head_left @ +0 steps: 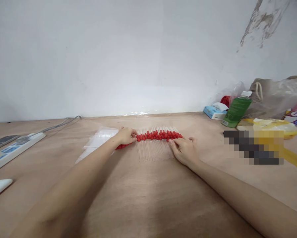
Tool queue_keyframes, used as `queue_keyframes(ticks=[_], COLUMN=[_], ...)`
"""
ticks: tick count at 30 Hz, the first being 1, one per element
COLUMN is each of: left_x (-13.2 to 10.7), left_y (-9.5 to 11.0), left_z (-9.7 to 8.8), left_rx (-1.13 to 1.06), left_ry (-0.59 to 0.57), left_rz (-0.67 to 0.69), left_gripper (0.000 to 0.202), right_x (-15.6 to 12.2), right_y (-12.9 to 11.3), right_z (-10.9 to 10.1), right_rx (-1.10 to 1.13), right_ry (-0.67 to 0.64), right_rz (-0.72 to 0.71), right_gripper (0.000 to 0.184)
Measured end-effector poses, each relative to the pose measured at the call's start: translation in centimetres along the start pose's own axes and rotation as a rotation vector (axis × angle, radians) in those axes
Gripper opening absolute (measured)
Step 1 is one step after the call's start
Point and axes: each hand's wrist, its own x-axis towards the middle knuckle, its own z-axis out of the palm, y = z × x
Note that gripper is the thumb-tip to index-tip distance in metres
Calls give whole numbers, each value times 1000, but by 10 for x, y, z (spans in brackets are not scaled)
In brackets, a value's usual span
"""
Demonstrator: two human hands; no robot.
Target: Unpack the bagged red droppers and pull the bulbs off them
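Observation:
A row of small red bead-like heads (154, 135) lies across the table, with thin clear stems (150, 151) fanning out on both its near and far sides. My left hand (126, 135) is closed on the left part of the row, fingertips pinched together. More red heads show beneath that hand, towards the wrist. At the right end, my right hand (185, 149) has its thumb and fingers closed on the row's edge. A clear plastic sheet or bag (100, 137) lies flat behind my left forearm.
On the left are a white power strip (21, 148) with a grey cable (56, 125), a dark flat phone-like object (5, 140) and a white rounded object (0, 188). A blue tissue pack (214, 113), green bottle (237, 110), yellow packaging (274, 127) and bags stand right. A wall rises behind.

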Motion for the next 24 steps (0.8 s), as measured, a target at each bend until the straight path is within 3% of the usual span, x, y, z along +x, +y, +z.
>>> queue_keyframes(ticks=[3, 10, 13, 17, 21, 24], left_x=[1, -18, -40, -71, -91, -95], left_y=[1, 10, 13, 15, 19, 23], left_z=[3, 3, 5, 23, 44, 48], left_rx=[-38, -86, -188, -325, -270, -191], left_ry=[50, 410, 514, 569, 551, 515], left_rz=[-53, -268, -209, -35, 129, 203], left_gripper=[21, 26, 28, 28, 30, 31], right_x=[1, -1, -1, -1, 0, -1], right_y=[2, 4, 2, 4, 4, 0], right_z=[1, 5, 7, 12, 10, 4], right_rx=[4, 154, 207, 252, 286, 266], right_ry=[-83, -131, -181, -203, 13, 103], right_rz=[50, 81, 101, 122, 94, -61], right_gripper=[39, 26, 23, 25, 28, 36])
